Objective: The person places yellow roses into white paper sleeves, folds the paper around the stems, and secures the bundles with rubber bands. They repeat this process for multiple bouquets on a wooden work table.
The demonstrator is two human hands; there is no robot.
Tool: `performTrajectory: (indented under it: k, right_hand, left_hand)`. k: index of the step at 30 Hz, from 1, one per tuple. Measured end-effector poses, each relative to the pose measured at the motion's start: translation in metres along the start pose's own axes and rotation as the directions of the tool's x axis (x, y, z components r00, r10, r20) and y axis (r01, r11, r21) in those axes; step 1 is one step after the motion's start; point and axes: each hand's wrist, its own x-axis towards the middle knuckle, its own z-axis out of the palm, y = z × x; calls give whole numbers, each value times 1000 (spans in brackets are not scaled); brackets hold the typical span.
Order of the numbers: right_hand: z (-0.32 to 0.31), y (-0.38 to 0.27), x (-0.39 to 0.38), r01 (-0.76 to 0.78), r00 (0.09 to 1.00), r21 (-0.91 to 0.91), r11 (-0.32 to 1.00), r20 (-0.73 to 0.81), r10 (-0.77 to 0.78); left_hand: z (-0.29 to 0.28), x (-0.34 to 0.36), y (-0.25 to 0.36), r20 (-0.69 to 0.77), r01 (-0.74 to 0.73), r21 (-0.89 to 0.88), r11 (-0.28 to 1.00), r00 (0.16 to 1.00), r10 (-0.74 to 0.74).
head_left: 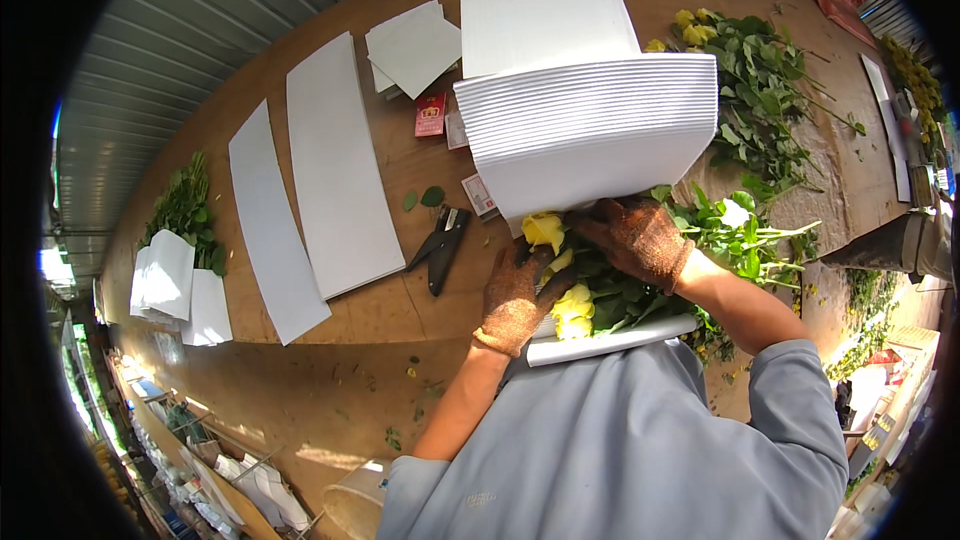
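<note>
Both my hands wear brown work gloves and are among yellow roses at the table's near edge. My left hand point(512, 298) closes its fingers about the rose heads, with one yellow rose point(543, 230) at its fingertips and more yellow blooms point(573, 312) beside its thumb. To the right, my right hand point(640, 242) bends its fingers down over the leafy stems, against the foot of a stack of white sheets point(590, 155). What its fingertips grip is hidden. A white curled sheet point(612, 342) lies under the roses, against my body.
Left of my hands lie black pruning shears point(440, 248) and long white sheets point(340, 170). Leafy yellow roses point(755, 80) are heaped at the far right. A wrapped bunch point(170, 270) rests at the far left. Small cards and a red packet point(430, 115) sit behind the shears.
</note>
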Motion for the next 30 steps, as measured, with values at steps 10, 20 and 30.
performTrajectory:
  k: [10, 20, 30]
  right_hand:
    - [18, 5, -2, -52, 998, 0, 999, 28, 52]
    - [-116, -23, 6, 75, 968, 378, 923, 195, -158]
    - [-182, 28, 23, 329, 689, 627, 706, 352, -634]
  left_hand:
    - [-3, 6, 7, -25, -35, 79, 996, 999, 37]
    - [-20, 10, 7, 9, -61, 181, 982, 998, 60]
    - [25, 6, -42, -201, -200, 207, 958, 949, 242]
